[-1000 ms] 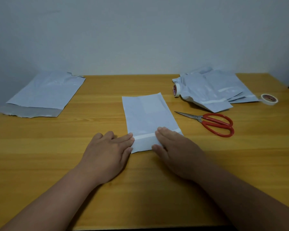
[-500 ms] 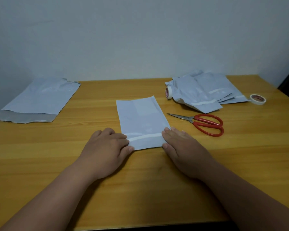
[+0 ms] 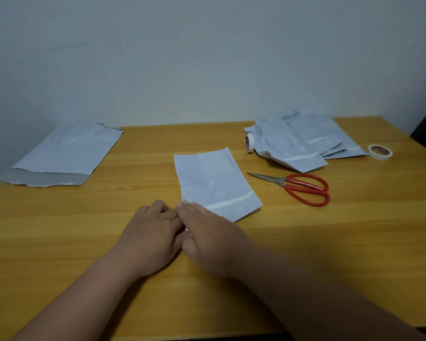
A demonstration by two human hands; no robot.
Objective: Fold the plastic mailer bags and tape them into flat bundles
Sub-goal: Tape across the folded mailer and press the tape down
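Note:
A folded pale grey mailer bag (image 3: 212, 178) lies in the middle of the wooden table (image 3: 59, 242), a white tape strip across its near end. My right hand (image 3: 207, 232) lies flat with straight fingers on the bag's near left corner. Beside it, my left hand (image 3: 150, 232) rests flat on the table at the bag's left edge, touching the right hand. The near left corner of the bag is hidden under the hands.
A flat stack of unfolded mailers (image 3: 67, 153) lies at the back left. At the back right is a pile of folded bundles (image 3: 303, 141), with one tape roll (image 3: 249, 143) at its left and another (image 3: 380, 151) at its right. Red-handled scissors (image 3: 300, 188) lie right of the bag.
My right hand has slid left along the bag's near end, from the right corner to the left corner, meeting my left hand. The tape strip's right part is now uncovered.

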